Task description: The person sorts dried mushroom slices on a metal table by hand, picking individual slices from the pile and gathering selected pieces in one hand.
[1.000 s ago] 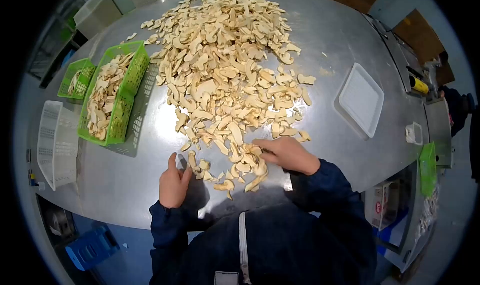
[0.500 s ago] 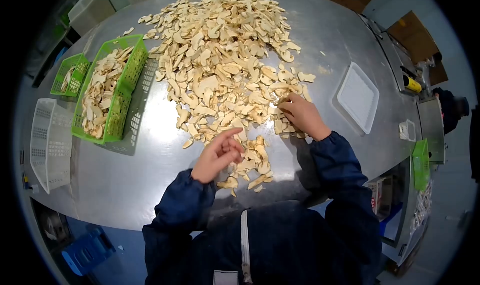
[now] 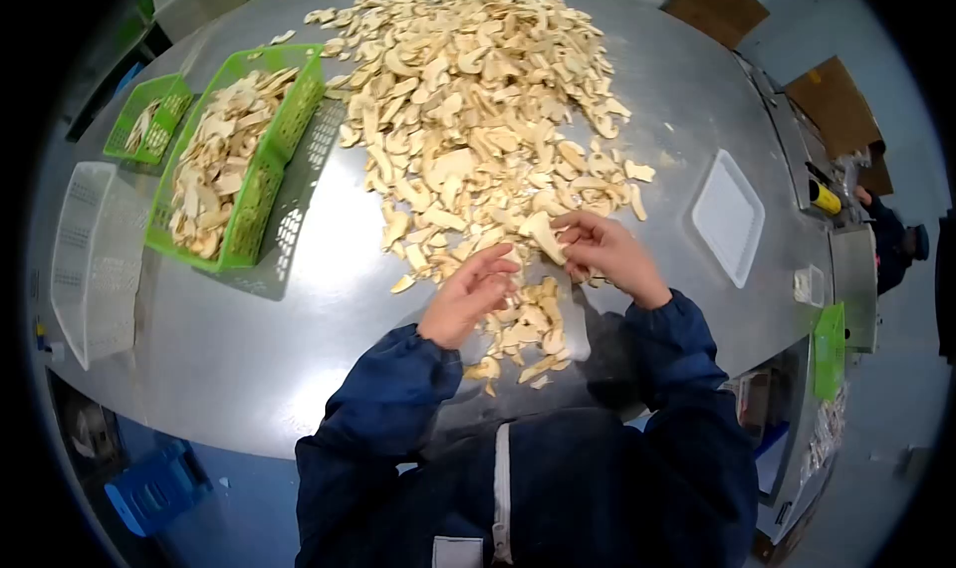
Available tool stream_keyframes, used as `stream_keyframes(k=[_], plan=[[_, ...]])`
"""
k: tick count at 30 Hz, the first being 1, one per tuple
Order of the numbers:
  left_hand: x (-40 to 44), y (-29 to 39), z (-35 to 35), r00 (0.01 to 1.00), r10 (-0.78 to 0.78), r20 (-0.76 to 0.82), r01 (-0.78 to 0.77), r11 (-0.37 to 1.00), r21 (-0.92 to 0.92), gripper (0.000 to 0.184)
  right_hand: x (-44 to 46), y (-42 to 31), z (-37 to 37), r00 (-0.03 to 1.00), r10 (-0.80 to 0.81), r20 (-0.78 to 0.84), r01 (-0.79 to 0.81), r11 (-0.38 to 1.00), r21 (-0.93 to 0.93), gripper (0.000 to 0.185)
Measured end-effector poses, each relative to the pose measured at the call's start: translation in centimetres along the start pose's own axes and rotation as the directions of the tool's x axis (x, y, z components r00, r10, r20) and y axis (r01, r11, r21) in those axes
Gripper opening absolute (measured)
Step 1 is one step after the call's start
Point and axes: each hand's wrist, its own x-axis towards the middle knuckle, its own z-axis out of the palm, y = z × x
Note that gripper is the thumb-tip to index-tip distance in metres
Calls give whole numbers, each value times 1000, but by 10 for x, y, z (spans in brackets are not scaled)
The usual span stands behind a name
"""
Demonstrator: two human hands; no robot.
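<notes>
We see mushroom slices (image 3: 478, 100) in cream and pale yellow, tinged light brown at some edges, against a silver-grey table (image 3: 219, 369) streaked with white glare. The large basket (image 3: 258, 205) is bright lime green, patterned with rows of small holes, and its grey shadow (image 3: 296, 205) is dotted with light. The small basket (image 3: 176, 110) shares that green. We find white on the bin (image 3: 85, 289), which has a grid of openings, and on the tray (image 3: 729, 220). The jacket (image 3: 617, 498) is dark navy with a pale grey zip (image 3: 502, 478). Beyond, we notice brown cardboard (image 3: 832, 105), a yellow-and-black tube (image 3: 825, 198) and a blue crate (image 3: 157, 493).
</notes>
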Motion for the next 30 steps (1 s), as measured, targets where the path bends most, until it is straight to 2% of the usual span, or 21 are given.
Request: stream_keyframes(k=[4, 7, 9, 11, 12, 15, 16, 17, 20, 21, 22, 23, 25, 27, 29, 30], plan=[[-3, -4, -3, 990, 36, -138, -37, 999, 2, 39, 1, -2, 52, 982, -20, 187, 29, 999, -45, 25], [-3, -3, -7, 957, 107, -269, -89, 993, 78, 30, 4, 2, 67, 983, -46, 180, 58, 996, -65, 24], [-4, 0, -11, 953, 96, -286, -70, 993, 99, 27, 3, -1, 70, 985, -113, 134, 145, 956, -257, 15], [-2, 0, -10, 946, 131, -298, -112, 990, 80, 23, 1, -3, 70, 970, -199, 138, 241, 840, -485, 11], [-1, -1, -10, 940, 150, -305, -129, 988, 90, 22, 0, 5, 73, 945, -314, 94, 317, 803, -505, 15], [-1, -4, -8, 937, 183, -299, -172, 983, 64, 20, -3, 8, 73, 967, -226, 121, 256, 825, -505, 14], [-1, -5, -9, 941, 180, -286, -177, 984, 38, 20, -5, 8, 74, 973, -196, 125, 232, 858, -459, 15], [-1, -7, -9, 947, 176, -267, -179, 984, 10, 19, -10, 3, 78, 989, -113, 99, 142, 921, -363, 16], [-3, -3, -4, 975, 112, -192, -137, 983, -119, 21, -16, 15, 82, 965, -237, 113, 258, 938, -233, 19], [-4, -2, -8, 982, 101, -162, -129, 977, -171, 21, -17, 13, 80, 964, -214, 157, 255, 910, -327, 15], [-3, -1, -20, 994, 64, -86, -83, 965, -249, 23, -22, 15, 69, 971, -210, 115, 239, 885, -400, 15], [-2, 0, -18, 995, 69, -77, -87, 958, -274, 25, -22, 19, 64, 974, -205, 97, 226, 857, -463, 15], [-6, 17, 8, 984, 11, -180, -79, 922, -380, 27, -25, 23, 36, 953, -263, -150, 129, 800, -587, 13], [-6, 13, -1, 995, -14, -102, -27, 920, -390, 27, -24, 45, -1, 741, -596, -309, 150, 595, -789, 13], [-5, 9, -12, 1000, -16, -2, 14, 914, -405, 26, -44, 43, -26, 815, -453, -361, -135, 458, -878, 12], [-4, 6, -17, 998, -11, 60, 35, 910, -413, 25, -49, 45, -30, 837, -431, -337, -142, 423, -895, 11]])
